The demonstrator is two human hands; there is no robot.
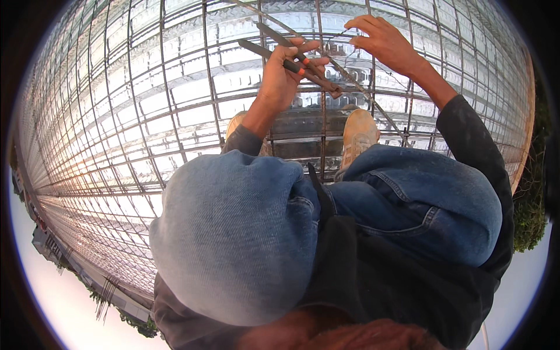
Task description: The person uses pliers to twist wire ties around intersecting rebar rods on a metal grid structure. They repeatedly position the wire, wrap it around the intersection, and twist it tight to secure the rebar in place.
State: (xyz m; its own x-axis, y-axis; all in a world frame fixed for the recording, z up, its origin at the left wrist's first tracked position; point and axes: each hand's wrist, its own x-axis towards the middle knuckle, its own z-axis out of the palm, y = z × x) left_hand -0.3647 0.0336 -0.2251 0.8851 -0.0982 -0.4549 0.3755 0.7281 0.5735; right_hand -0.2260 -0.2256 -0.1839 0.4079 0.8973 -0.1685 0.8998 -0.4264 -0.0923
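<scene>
My left hand [279, 76] is wrapped around a pair of pincers [322, 79] with long black handles and orange bands. Their rusty brown jaws lie to the right, over the steel mesh. Just right of them, my right hand [385, 45] has its index finger and thumb close together at a thin dark tie wire [336, 35]. That wire reaches toward a crossing of the reinforcing bars [322, 114]. More thin wire hangs in loose bends below my right hand. A diagonal bar [382, 109] runs between and beneath both hands.
I squat with my shoes [360, 135] on the bar grid, knees in blue jeans [233, 233] in front. Shiny ribbed sheeting [192, 76] lies under the bars. Upright bars [106, 294] and a low building stand at the far left edge, and greenery [529, 219] at the right.
</scene>
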